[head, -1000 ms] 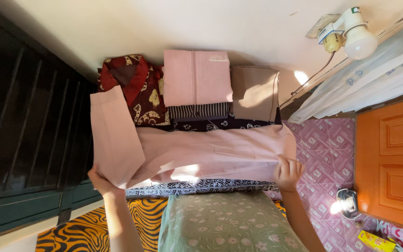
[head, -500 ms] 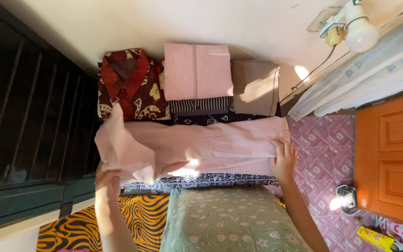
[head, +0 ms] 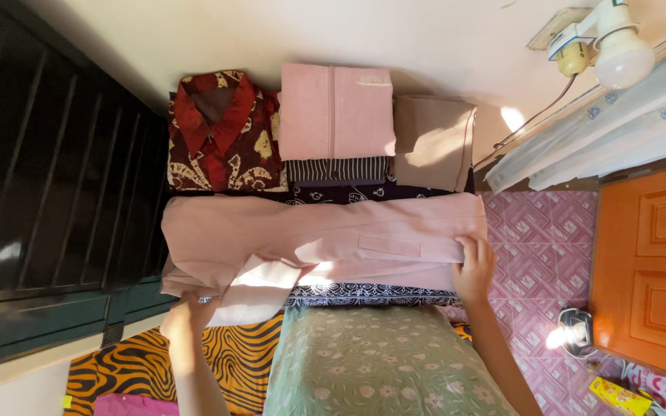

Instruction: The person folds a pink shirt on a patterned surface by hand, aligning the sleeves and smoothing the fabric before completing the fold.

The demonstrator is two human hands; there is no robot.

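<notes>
The pink garment (head: pixel 325 243) now lies flatter: its left part, raised upright a second ago, has come down, with a flap folded toward the near edge. The left hand (head: pixel 186 320) has dropped lower, seemingly gripping that flap. The right hand (head: pixel 472 270) has barely shifted.

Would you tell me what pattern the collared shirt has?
Dark red with cream motifs, seen in the head view: collared shirt.
</notes>
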